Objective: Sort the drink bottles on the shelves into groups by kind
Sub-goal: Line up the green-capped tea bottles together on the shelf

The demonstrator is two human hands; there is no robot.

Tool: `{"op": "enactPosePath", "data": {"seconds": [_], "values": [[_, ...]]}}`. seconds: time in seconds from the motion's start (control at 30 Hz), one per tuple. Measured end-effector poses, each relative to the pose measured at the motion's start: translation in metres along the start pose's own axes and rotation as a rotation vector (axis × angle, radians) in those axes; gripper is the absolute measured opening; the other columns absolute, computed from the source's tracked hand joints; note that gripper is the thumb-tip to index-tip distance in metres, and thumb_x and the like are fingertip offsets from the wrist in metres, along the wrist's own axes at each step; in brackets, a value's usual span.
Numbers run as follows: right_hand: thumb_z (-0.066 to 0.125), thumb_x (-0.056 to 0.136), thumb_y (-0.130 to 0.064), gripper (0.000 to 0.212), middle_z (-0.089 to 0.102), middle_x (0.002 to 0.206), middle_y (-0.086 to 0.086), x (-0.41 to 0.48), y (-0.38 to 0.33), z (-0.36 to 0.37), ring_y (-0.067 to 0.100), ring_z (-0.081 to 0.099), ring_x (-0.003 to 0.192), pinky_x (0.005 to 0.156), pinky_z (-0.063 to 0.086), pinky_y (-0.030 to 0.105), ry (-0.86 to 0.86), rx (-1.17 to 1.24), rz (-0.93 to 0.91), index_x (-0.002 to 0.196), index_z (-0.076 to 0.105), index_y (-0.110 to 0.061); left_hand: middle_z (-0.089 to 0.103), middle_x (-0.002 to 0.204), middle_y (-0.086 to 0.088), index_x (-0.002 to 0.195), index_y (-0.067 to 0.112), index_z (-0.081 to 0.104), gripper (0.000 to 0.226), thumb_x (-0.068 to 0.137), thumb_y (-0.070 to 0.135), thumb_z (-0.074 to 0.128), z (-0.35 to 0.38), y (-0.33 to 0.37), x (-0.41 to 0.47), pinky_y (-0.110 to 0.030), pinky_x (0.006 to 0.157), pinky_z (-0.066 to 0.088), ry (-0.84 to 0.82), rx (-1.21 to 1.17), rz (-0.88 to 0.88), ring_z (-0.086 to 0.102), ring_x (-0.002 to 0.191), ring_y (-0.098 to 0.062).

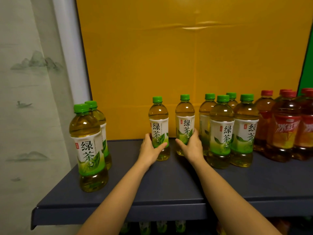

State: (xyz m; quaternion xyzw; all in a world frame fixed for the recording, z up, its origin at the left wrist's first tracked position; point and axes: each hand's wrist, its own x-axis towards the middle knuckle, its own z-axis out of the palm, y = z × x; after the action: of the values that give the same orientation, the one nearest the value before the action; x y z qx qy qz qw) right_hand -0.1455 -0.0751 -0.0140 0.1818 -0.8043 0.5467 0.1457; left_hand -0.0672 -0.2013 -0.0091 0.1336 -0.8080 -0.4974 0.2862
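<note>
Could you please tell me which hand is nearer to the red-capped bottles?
Right. The right hand grips a green-capped bottle left of the red-capped bottles; the left hand grips another farther left.

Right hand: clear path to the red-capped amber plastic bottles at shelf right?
Probably not: right hand grips a green-capped tea bottle, and a cluster of green-capped bottles stands between it and the red-capped amber bottles.
</note>
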Motion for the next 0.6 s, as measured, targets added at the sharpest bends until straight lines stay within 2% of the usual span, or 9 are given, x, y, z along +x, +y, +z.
{"op": "enactPosePath", "data": {"seconds": [0.17, 0.33, 0.5, 0.6], "values": [[0.069, 0.08, -0.02, 0.075, 0.046, 0.136, 0.014, -0.001, 0.0, 0.003, 0.032, 0.045, 0.126, 0.101, 0.038, 0.041, 0.001, -0.016, -0.005, 0.139, 0.023, -0.007, 0.052, 0.129, -0.01, 0.124, 0.009, 0.045, 0.062, 0.073, 0.027, 0.076, 0.02, -0.005, 0.018, -0.044, 0.098, 0.046, -0.008, -0.027, 0.018, 0.051, 0.119, -0.023], [0.068, 0.081, -0.02, 0.074, 0.043, 0.136, 0.013, -0.001, 0.002, 0.004, 0.029, 0.041, 0.128, 0.102, 0.037, 0.041, 0.016, -0.016, -0.017, 0.139, 0.025, -0.007, 0.054, 0.126, -0.01, 0.123, 0.01, 0.044, 0.068, 0.068, 0.03, 0.079, 0.025, -0.013, 0.026, -0.045, 0.096, 0.047, 0.034, -0.025, 0.04, 0.052, 0.117, -0.024], [0.069, 0.08, -0.018, 0.073, 0.043, 0.137, 0.014, -0.002, -0.002, 0.005, 0.03, 0.041, 0.129, 0.104, 0.038, 0.043, 0.02, -0.005, -0.006, 0.138, 0.026, -0.006, 0.053, 0.124, -0.011, 0.121, 0.007, 0.045, 0.066, 0.069, 0.03, 0.079, 0.029, -0.012, 0.023, -0.035, 0.094, 0.046, 0.113, 0.045, 0.089, 0.051, 0.115, -0.023], [0.069, 0.079, -0.015, 0.073, 0.042, 0.138, 0.015, -0.005, -0.004, 0.005, 0.03, 0.039, 0.131, 0.107, 0.035, 0.042, 0.01, 0.017, 0.015, 0.138, 0.026, -0.006, 0.044, 0.131, -0.011, 0.129, 0.005, 0.039, 0.073, 0.073, 0.035, 0.074, 0.027, -0.007, 0.014, -0.031, 0.096, 0.039, 0.108, 0.135, 0.105, 0.044, 0.123, -0.024]]}}
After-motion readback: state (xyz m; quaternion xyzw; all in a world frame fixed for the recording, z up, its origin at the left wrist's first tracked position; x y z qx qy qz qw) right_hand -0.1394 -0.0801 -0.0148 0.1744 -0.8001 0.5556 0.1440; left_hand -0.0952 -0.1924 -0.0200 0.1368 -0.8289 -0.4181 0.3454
